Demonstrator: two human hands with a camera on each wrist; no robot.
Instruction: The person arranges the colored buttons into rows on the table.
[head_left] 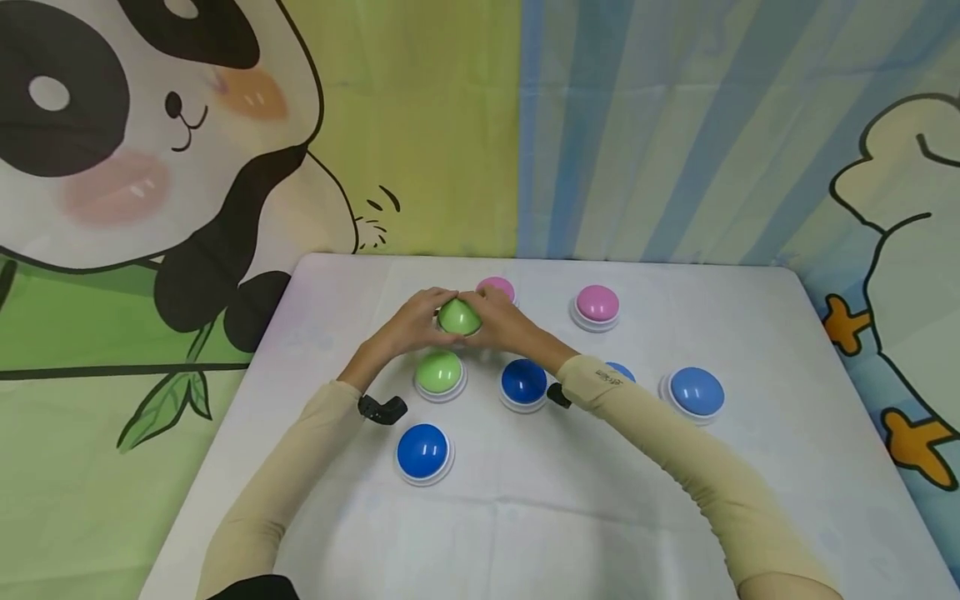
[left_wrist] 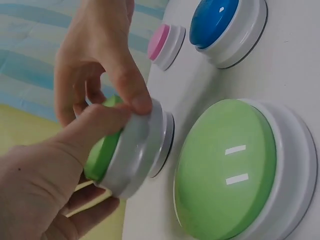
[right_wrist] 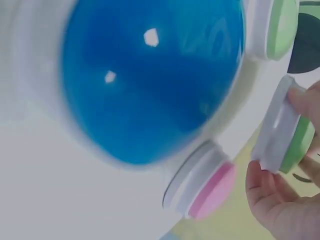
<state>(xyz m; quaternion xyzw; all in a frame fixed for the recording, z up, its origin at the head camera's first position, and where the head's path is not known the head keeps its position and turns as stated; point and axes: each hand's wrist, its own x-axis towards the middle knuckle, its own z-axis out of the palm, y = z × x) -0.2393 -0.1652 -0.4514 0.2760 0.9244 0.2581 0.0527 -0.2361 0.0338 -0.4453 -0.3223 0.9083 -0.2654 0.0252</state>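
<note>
Both hands grip a green domed push button (head_left: 459,318) with a white base, near the back of the table. My left hand (head_left: 415,323) holds its left side, thumb at the near edge. From the right, my right hand (head_left: 501,321) pinches the rim. In the left wrist view, the thumbs meet on the white rim of this button (left_wrist: 135,155); whether its base touches the table I cannot tell. Another green button (head_left: 438,372) stands just in front of it. Behind the right hand, a pink button (head_left: 497,288) is partly hidden.
A second pink button (head_left: 597,304) stands at back right. Dark blue buttons (head_left: 523,382) (head_left: 422,452) sit mid-table and nearer me. One lighter blue button (head_left: 697,392) is at right; another (head_left: 621,370) lies mostly behind my right sleeve. A printed cloth backdrop (head_left: 420,125) rises behind the white table (head_left: 480,542).
</note>
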